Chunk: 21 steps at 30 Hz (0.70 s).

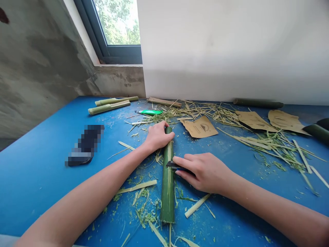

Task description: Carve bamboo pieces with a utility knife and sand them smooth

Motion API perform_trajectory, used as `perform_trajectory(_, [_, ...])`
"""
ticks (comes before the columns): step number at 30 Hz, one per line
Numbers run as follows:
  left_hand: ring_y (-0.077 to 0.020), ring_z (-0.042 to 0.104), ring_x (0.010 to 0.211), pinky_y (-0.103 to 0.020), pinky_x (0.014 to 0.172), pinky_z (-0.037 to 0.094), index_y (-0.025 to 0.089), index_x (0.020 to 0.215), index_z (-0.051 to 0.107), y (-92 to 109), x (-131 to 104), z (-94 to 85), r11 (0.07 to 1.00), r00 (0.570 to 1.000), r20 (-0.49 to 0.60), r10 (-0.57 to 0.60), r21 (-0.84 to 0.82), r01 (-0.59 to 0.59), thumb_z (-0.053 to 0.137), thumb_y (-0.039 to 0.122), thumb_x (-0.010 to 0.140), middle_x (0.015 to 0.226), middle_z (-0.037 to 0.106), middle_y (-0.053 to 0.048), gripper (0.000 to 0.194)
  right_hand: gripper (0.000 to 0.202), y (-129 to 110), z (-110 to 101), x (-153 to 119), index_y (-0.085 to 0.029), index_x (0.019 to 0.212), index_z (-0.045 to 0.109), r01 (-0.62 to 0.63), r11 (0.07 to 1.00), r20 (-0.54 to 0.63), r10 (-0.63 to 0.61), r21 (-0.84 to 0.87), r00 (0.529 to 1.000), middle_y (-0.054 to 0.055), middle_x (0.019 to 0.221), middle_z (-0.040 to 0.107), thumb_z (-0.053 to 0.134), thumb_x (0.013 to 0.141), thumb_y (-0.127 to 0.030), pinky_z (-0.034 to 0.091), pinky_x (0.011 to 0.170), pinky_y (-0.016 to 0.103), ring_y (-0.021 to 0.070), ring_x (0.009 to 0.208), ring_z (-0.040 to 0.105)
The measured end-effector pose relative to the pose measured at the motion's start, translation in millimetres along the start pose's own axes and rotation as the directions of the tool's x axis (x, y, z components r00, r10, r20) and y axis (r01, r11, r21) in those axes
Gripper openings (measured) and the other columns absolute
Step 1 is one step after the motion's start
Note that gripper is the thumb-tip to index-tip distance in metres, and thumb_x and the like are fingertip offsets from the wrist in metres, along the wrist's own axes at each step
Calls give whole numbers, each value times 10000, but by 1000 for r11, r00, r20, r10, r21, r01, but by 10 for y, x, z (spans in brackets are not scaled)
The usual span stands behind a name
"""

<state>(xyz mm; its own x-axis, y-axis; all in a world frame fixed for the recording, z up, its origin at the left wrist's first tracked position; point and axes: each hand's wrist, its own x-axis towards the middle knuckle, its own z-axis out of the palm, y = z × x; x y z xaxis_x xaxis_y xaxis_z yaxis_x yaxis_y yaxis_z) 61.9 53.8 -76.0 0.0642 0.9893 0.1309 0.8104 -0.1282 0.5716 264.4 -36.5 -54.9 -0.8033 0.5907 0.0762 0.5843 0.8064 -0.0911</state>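
A green bamboo tube (168, 195) lies lengthwise on the blue table, pointing away from me. Pale stripes run along its upper face where the skin is scraped off. My left hand (158, 135) is closed around its far end, thumb on the near side. In my right hand (199, 169) is a utility knife (174, 166) with a dark blade, gripped between thumb and fingers. The blade lies across the middle of the tube at its pale stripe. Most of the knife's handle is hidden by the fingers. Green shavings and pale slivers surround the tube.
On the blue table (46, 147) lie a blurred dark object (86, 145) at left and a green cutter (150, 112) behind my left hand. Split bamboo pieces (109, 107) rest at the back left. Brown paper sheets (200, 127), bamboo strips (216, 113) and another tube (258, 103) lie toward the right.
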Motion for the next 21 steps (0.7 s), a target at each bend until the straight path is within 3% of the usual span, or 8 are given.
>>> perform_trajectory(5, [-221, 619, 865, -337, 795, 413, 218, 948, 622, -7, 25, -37, 999, 999, -8, -42, -8, 42, 642, 362, 835, 918, 710, -22, 184, 310, -204, -41, -99, -244, 1235, 579, 138, 990, -3, -138, -13, 990, 0, 803, 631, 376, 1082, -423, 169, 536, 344, 159, 609, 543])
perform_trajectory(9, [-212, 611, 854, -331, 773, 410, 216, 947, 626, -22, 48, -68, 998, 998, -24, -58, -8, 58, 645, 350, 842, 928, 711, -17, 172, 299, -157, -47, -79, -244, 1227, 583, 173, 984, -29, -173, -32, 984, -2, 802, 635, 393, 1077, -420, 182, 531, 338, 157, 602, 546])
perform_trajectory(15, [-216, 633, 905, -329, 799, 432, 224, 974, 674, -32, 56, -65, 1000, 999, -21, 27, -7, -27, 602, 399, 911, 964, 729, -24, 200, 363, 211, 35, 54, -255, 1306, 589, -132, 990, -146, 123, -58, 982, 32, 939, 716, 384, 1082, -452, 274, 579, 317, 182, 723, 643])
perform_trajectory(21, [-229, 650, 976, -340, 871, 442, 228, 1001, 718, -56, 63, -22, 994, 994, -6, 110, 25, -110, 608, 427, 922, 1035, 753, -37, 241, 385, 270, 92, 185, -261, 1325, 593, -223, 974, -127, 216, -42, 968, 40, 1035, 747, 386, 1076, -470, 360, 626, 308, 206, 803, 690])
